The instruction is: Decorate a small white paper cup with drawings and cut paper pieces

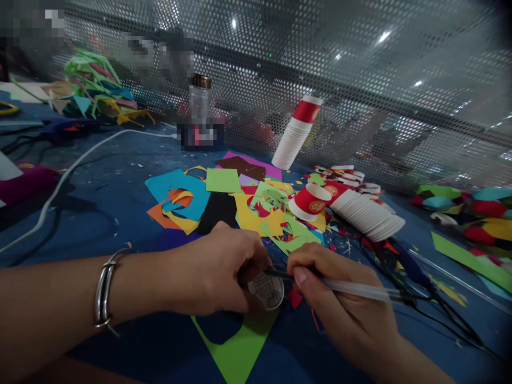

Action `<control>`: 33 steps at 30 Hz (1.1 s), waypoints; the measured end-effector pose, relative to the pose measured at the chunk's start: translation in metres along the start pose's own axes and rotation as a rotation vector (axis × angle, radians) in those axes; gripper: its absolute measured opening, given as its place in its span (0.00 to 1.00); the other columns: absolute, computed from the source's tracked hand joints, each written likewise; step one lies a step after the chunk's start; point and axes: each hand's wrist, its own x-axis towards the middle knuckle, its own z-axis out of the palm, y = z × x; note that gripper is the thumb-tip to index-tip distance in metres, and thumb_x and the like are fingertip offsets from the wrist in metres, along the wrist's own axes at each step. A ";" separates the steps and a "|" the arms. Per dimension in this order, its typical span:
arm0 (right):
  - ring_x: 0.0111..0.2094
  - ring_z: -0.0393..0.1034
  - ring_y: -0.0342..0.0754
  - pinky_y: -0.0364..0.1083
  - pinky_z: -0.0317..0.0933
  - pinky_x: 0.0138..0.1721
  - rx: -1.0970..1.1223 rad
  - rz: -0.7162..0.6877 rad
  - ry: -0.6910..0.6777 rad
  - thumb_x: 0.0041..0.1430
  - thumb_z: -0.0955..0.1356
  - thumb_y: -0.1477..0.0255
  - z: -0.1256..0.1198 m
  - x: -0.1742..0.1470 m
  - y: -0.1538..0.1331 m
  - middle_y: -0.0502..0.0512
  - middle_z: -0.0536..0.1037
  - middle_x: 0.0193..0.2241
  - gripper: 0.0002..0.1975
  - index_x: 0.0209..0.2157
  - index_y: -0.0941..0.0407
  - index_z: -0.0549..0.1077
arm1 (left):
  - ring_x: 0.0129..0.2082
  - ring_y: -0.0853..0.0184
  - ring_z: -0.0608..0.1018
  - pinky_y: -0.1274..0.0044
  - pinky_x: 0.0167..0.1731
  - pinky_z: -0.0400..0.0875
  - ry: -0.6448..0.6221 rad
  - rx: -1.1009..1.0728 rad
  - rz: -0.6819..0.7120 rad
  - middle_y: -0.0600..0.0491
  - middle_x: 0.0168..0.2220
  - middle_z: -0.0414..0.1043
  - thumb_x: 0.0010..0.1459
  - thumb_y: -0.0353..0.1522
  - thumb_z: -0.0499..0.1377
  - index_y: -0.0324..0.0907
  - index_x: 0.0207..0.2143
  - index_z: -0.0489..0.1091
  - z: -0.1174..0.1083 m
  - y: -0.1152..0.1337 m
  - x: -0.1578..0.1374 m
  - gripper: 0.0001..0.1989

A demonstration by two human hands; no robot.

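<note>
- The left hand [236, 266] grasps a small round piece [269, 293] with a pale rim and grid pattern; its fingers hide the left part, and I cannot tell whether it is a cup's end.
- The right hand [332, 298] grips a pen-like tool [360, 289], fingers closed on its pale barrel; the dark front end meets the round piece and left fingers in shadow, so contact is unclear.
- Beneath the left hand, a green sheet [248, 352] with a large hole is partly covered.
- Beyond the hands, cut colored papers [186, 194] overlap on the blue surface [120, 186].
- At their right, a red-and-white cup [308, 205] tilts, its mouth partly visible; I cannot see to its bottom.
- Right of it, a stack of cups [364, 213] lies nested on its side, inner cups showing mainly their rims.
- At far right, layered colored paper pieces [492, 218] are cut off by the edge.
- Farther back, another nested stack [294, 136] leans.
- At far left of that, a clear bottle [199, 101] has a brown lid; its lower part and contents are blurred.
- A perforated screen [248, 74] stands behind.
</note>
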 end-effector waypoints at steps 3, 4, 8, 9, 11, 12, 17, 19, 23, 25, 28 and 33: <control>0.24 0.68 0.40 0.41 0.58 0.26 0.003 0.001 -0.007 0.66 0.61 0.77 0.000 0.000 0.001 0.45 0.72 0.24 0.09 0.33 0.54 0.69 | 0.29 0.70 0.68 0.76 0.33 0.55 0.024 -0.001 0.006 0.61 0.26 0.66 0.46 0.36 0.67 0.41 0.25 0.64 0.001 -0.001 0.000 0.14; 0.24 0.68 0.40 0.41 0.58 0.26 0.002 -0.001 -0.010 0.66 0.61 0.77 0.001 0.000 0.001 0.45 0.72 0.24 0.09 0.33 0.54 0.69 | 0.29 0.70 0.68 0.76 0.33 0.55 0.028 -0.002 0.012 0.61 0.26 0.66 0.46 0.36 0.67 0.41 0.25 0.64 0.001 -0.001 0.000 0.14; 0.23 0.68 0.41 0.42 0.58 0.25 0.002 -0.004 -0.014 0.66 0.61 0.77 0.001 0.000 0.002 0.45 0.71 0.23 0.09 0.34 0.53 0.69 | 0.28 0.71 0.67 0.75 0.33 0.54 0.037 0.001 0.026 0.61 0.25 0.65 0.46 0.36 0.67 0.41 0.24 0.63 0.003 -0.003 0.000 0.15; 0.24 0.68 0.41 0.42 0.58 0.25 -0.001 -0.006 -0.012 0.66 0.61 0.77 0.002 0.000 0.003 0.45 0.71 0.23 0.09 0.34 0.53 0.69 | 0.27 0.71 0.66 0.75 0.33 0.54 0.045 0.000 0.027 0.61 0.25 0.66 0.46 0.36 0.67 0.41 0.23 0.62 0.004 -0.004 0.000 0.15; 0.25 0.69 0.41 0.42 0.59 0.27 -0.010 -0.011 -0.011 0.66 0.61 0.77 0.002 0.000 0.003 0.46 0.72 0.24 0.09 0.34 0.53 0.69 | 0.28 0.71 0.66 0.75 0.34 0.54 0.052 -0.006 0.023 0.61 0.26 0.66 0.46 0.36 0.67 0.41 0.23 0.62 0.004 -0.005 0.000 0.15; 0.25 0.69 0.41 0.42 0.60 0.27 -0.017 -0.010 -0.010 0.66 0.60 0.77 0.002 0.000 0.003 0.46 0.72 0.25 0.09 0.33 0.53 0.69 | 0.28 0.70 0.66 0.75 0.34 0.54 0.054 -0.007 0.021 0.61 0.27 0.67 0.45 0.36 0.67 0.41 0.24 0.63 0.005 -0.005 0.001 0.15; 0.25 0.69 0.41 0.42 0.60 0.29 -0.038 0.005 -0.010 0.67 0.60 0.76 0.002 0.001 0.003 0.46 0.73 0.25 0.09 0.34 0.54 0.68 | 0.30 0.69 0.67 0.74 0.35 0.53 0.030 0.013 0.011 0.60 0.29 0.68 0.43 0.33 0.68 0.41 0.22 0.61 0.003 -0.003 0.001 0.15; 0.26 0.69 0.41 0.42 0.60 0.29 -0.040 -0.006 -0.010 0.67 0.60 0.77 0.002 0.001 0.003 0.46 0.73 0.25 0.09 0.34 0.54 0.69 | 0.31 0.69 0.67 0.74 0.35 0.53 0.029 0.010 0.002 0.60 0.29 0.68 0.44 0.33 0.67 0.41 0.23 0.62 0.002 -0.002 0.001 0.15; 0.25 0.69 0.40 0.41 0.59 0.27 -0.036 -0.017 0.006 0.66 0.61 0.77 0.001 0.000 0.003 0.45 0.73 0.25 0.09 0.34 0.53 0.69 | 0.31 0.68 0.67 0.75 0.35 0.54 0.032 0.015 -0.004 0.60 0.28 0.68 0.46 0.36 0.67 0.41 0.23 0.62 0.002 0.000 0.000 0.16; 0.25 0.69 0.40 0.41 0.58 0.26 -0.031 -0.019 0.005 0.66 0.61 0.77 0.000 -0.001 0.002 0.45 0.73 0.24 0.09 0.33 0.53 0.69 | 0.30 0.69 0.67 0.75 0.35 0.55 0.034 0.012 0.000 0.60 0.28 0.68 0.46 0.37 0.67 0.41 0.22 0.61 0.003 -0.001 0.000 0.17; 0.25 0.70 0.41 0.42 0.59 0.26 -0.008 -0.017 -0.006 0.66 0.61 0.77 0.000 -0.001 0.002 0.45 0.73 0.25 0.09 0.33 0.53 0.69 | 0.29 0.70 0.67 0.75 0.35 0.55 0.044 0.002 0.013 0.61 0.27 0.67 0.46 0.37 0.68 0.41 0.23 0.62 0.004 -0.003 0.000 0.16; 0.25 0.70 0.42 0.42 0.59 0.26 0.009 -0.004 -0.019 0.66 0.61 0.77 0.001 -0.001 0.001 0.46 0.73 0.25 0.09 0.34 0.53 0.69 | 0.28 0.71 0.66 0.75 0.34 0.55 0.043 -0.004 0.028 0.61 0.27 0.67 0.47 0.39 0.67 0.41 0.23 0.62 0.004 -0.005 0.000 0.17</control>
